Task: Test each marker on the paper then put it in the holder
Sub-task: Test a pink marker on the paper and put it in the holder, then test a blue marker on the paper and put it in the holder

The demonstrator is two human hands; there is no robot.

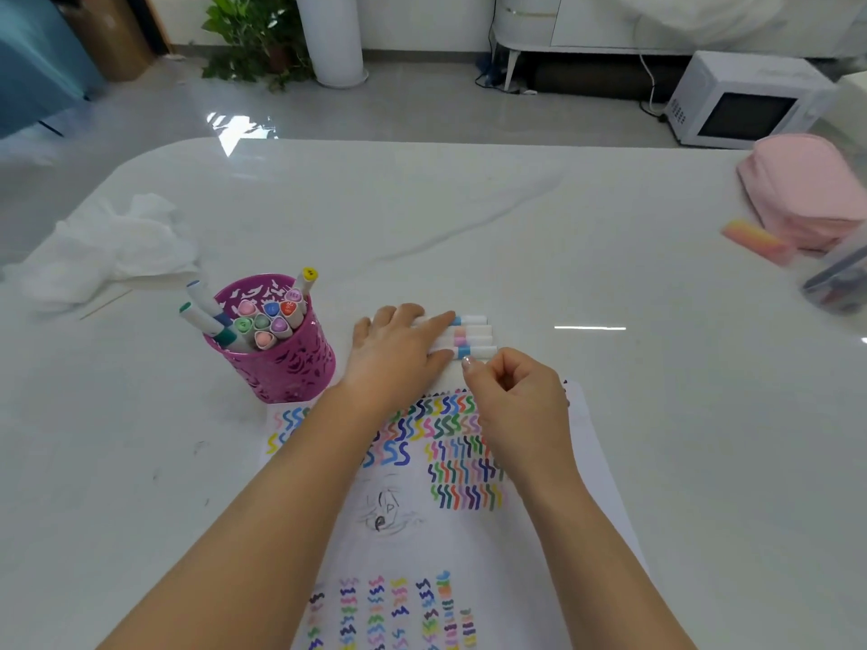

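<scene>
Flat-fingered left hand (399,350) is pinning the markers (474,330); right hand (516,396) is pinching the nearest marker (479,352), likely light and slick, mid-barrel.

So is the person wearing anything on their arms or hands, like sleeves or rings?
No sleeves show: the left forearm and the right forearm are bare down to the picture's bottom edge. The left hand and right hand have no gloves, and I see no rings, watch or bracelet. The right thumbnail looks a little shiny, maybe polish, but I can't be sure.
</scene>
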